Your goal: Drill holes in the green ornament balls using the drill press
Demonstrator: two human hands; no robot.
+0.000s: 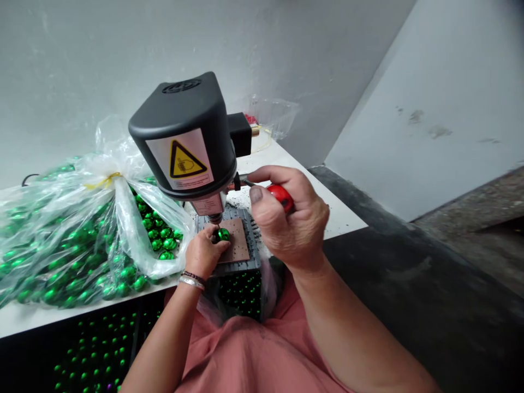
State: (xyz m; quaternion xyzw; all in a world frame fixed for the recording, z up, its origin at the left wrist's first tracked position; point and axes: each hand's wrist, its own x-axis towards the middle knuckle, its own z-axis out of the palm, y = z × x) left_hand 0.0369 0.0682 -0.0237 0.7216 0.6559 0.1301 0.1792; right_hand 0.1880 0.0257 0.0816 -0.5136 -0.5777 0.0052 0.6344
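Note:
A black-headed bench drill press (184, 131) with a yellow warning label stands on the white table. Under its chuck, my left hand (203, 250) closes finger and thumb round a shiny green ball (222, 234). That ball rests on a brown square board (239, 245) lying on the grey drill base (254, 240). The drill tip comes down at the ball's top; whether it has entered the ball I cannot tell. My right hand (290, 218) is wrapped round the red knob (280, 197) of the drill's feed lever, at the right of the machine.
A clear plastic bag (94, 229) full of green balls lies left of the drill, tied with yellow string. Dark shavings dot the base and tabletop (339, 218). More green balls show below the table edge. A clear bag (276, 114) sits behind the drill, near the wall.

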